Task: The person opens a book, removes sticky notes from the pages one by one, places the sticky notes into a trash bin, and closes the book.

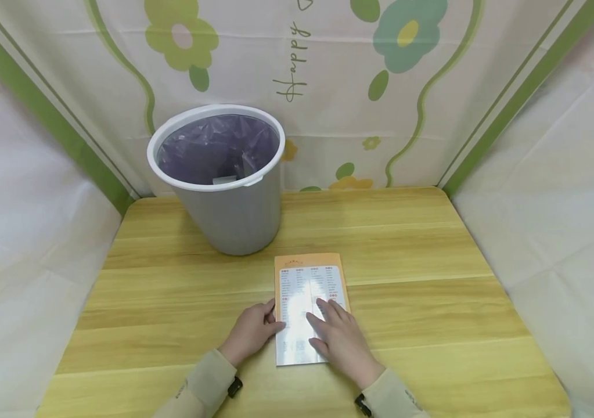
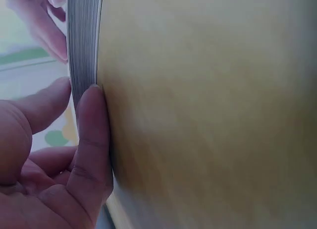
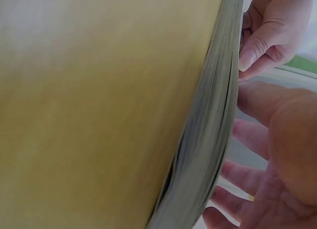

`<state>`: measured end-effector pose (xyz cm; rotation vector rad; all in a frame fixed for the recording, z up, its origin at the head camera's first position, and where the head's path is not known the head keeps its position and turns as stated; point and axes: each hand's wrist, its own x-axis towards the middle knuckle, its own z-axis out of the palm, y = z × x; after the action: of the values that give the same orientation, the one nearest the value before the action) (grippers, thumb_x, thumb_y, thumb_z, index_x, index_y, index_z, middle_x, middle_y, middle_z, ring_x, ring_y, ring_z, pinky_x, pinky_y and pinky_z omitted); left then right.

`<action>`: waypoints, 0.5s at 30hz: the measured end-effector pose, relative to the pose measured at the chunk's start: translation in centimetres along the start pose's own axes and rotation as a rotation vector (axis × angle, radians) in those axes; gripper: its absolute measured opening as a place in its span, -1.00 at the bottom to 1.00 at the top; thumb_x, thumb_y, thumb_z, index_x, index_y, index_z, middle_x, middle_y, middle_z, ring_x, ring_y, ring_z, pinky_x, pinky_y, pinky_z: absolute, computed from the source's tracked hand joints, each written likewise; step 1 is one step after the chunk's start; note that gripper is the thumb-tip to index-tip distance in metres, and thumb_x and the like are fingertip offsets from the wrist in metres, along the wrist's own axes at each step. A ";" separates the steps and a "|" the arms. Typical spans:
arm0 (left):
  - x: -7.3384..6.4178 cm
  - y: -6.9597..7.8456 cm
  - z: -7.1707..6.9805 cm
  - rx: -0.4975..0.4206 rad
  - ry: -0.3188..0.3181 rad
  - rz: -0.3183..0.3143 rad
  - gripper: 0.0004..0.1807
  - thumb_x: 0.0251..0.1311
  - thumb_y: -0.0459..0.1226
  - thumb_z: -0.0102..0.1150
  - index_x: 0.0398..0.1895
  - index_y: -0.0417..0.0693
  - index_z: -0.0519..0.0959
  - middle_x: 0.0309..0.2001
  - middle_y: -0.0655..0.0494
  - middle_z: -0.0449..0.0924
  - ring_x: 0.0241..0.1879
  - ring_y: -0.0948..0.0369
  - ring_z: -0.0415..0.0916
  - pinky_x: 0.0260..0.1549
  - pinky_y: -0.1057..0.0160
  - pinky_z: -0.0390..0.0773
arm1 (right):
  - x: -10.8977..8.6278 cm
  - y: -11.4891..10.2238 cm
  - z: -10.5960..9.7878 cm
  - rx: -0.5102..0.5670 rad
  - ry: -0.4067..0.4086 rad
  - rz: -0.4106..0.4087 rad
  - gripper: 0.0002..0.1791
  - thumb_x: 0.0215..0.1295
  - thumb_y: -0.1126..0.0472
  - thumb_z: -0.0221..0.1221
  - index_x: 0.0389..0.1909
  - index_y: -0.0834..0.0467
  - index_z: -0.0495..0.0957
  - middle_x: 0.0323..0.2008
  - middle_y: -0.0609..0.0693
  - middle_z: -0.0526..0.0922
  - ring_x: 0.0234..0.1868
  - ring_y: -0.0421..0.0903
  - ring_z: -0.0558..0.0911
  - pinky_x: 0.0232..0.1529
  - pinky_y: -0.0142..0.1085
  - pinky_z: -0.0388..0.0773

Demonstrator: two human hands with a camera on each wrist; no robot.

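A thick book (image 1: 295, 290) lies on the wooden table, its orange cover bearing a white panel of small printed text. My left hand (image 1: 252, 330) grips the book's left edge, with the thumb on the cover and a finger against the side of the pages (image 2: 84, 35) in the left wrist view. Spread fingers of my right hand (image 1: 342, 341) rest on the right half of the cover. In the right wrist view, the book's page edge (image 3: 210, 125) shows slight gaps between some leaves.
A grey waste bin (image 1: 229, 217) with a white rim and purple liner stands at the back left of the table (image 1: 422, 313). Something white shows inside it. A floral cloth (image 1: 328, 116) hangs behind, and pale cloth walls flank both sides.
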<state>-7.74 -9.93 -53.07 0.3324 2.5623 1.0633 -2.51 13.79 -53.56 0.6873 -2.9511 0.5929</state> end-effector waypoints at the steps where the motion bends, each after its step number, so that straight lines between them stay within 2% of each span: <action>1: 0.0 0.1 0.1 0.009 0.005 -0.005 -0.27 0.19 -0.16 0.37 0.33 -0.41 0.38 -0.47 0.23 0.42 -0.51 0.29 0.31 -0.56 0.35 0.35 | 0.0 0.0 0.0 -0.002 -0.002 -0.003 -0.44 0.24 -0.04 0.30 0.25 0.05 0.56 0.39 0.22 0.34 0.35 0.32 0.32 0.21 0.23 0.34; 9: 0.1 0.2 0.2 0.029 0.001 -0.012 -0.25 0.20 -0.16 0.37 0.35 -0.42 0.34 -0.46 0.21 0.42 -0.51 0.29 0.32 -0.55 0.35 0.35 | 0.1 0.1 -0.3 -0.015 -0.016 -0.013 -0.44 0.24 -0.05 0.30 0.24 0.05 0.56 0.39 0.20 0.34 0.33 0.30 0.35 0.20 0.21 0.36; 12: 0.0 0.3 0.1 0.023 -0.009 -0.018 -0.24 0.20 -0.17 0.37 0.36 -0.41 0.33 -0.46 0.21 0.42 -0.52 0.29 0.33 -0.57 0.36 0.35 | 0.3 0.3 -0.5 -0.001 -0.001 -0.028 -0.46 0.20 -0.01 0.34 0.19 0.07 0.60 0.35 0.22 0.39 0.30 0.30 0.38 0.19 0.21 0.37; 15: 0.0 0.5 0.1 -0.002 -0.028 -0.032 -0.23 0.21 -0.19 0.36 0.39 -0.40 0.30 -0.48 0.19 0.43 -0.57 0.29 0.36 -0.62 0.36 0.37 | 0.4 0.9 -0.9 0.025 0.023 0.001 -0.48 0.15 0.05 0.39 0.14 0.11 0.62 0.31 0.25 0.42 0.29 0.29 0.39 0.22 0.19 0.36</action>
<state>-7.66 -9.50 -52.79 0.3026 2.5331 1.0431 -3.34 14.69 -53.03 0.6773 -2.9281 0.6342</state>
